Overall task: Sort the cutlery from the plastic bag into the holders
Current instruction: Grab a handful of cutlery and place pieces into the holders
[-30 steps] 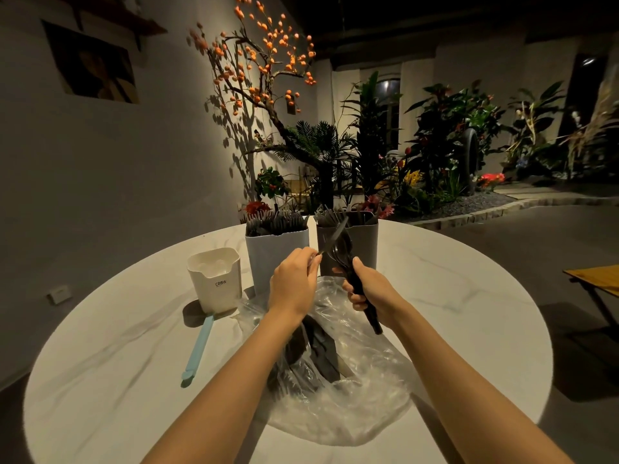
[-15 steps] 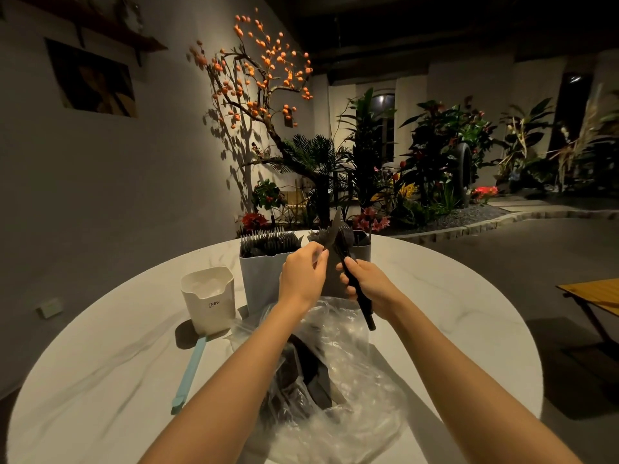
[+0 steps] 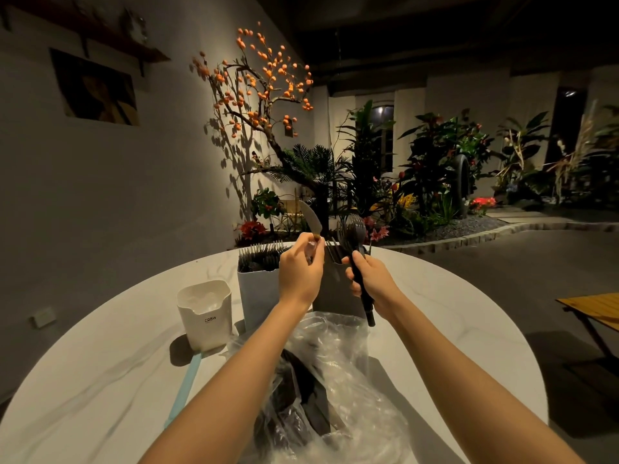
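Left hand (image 3: 299, 274) grip pinches a pale plastic knife (image 3: 311, 218) blade-up, right hand (image 3: 368, 279) grip beside it closed round bundled black plastic cutlery (image 3: 356, 252), dark grey holder (image 3: 335, 289) just behind both.

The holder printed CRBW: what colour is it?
White, seen in the head view: the CRBW holder.

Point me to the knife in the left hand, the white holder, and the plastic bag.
knife (image 3: 311, 218), head view, on the blade above the fingers.
white holder (image 3: 205, 321), head view, on its front wall near the lettering.
plastic bag (image 3: 355, 390), head view, on crumpled clear film right of the cutlery.
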Action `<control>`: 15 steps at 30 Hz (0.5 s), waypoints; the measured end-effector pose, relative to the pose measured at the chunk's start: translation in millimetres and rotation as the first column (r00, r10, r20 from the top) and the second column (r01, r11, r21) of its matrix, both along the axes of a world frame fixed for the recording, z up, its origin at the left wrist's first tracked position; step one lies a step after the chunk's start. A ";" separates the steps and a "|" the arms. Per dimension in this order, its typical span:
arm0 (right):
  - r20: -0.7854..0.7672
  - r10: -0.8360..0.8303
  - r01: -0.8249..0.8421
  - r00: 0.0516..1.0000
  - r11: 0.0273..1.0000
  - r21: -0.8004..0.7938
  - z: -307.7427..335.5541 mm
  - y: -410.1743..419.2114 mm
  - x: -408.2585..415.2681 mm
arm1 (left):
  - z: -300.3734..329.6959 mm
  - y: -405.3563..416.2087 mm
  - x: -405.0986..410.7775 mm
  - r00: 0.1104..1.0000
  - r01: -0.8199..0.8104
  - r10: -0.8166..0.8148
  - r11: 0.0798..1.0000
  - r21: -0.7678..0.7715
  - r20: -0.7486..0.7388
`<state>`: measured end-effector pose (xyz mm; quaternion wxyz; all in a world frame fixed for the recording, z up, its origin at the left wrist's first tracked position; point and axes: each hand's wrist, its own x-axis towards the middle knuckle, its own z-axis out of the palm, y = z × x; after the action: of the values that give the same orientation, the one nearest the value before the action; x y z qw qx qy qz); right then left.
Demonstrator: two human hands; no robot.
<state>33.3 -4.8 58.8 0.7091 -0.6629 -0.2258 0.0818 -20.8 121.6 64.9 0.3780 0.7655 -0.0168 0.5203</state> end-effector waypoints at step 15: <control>-0.013 0.005 -0.005 1.000 1.000 0.030 5.0 1.6 9.4 | -5.7 7.1 21.9 0.926 -0.053 0.070 0.997 0.054 -0.370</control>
<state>42.7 -3.2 63.8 0.7201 -0.6512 -0.2241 0.0844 1.0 128.7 59.2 0.3415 0.8583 0.0680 0.3770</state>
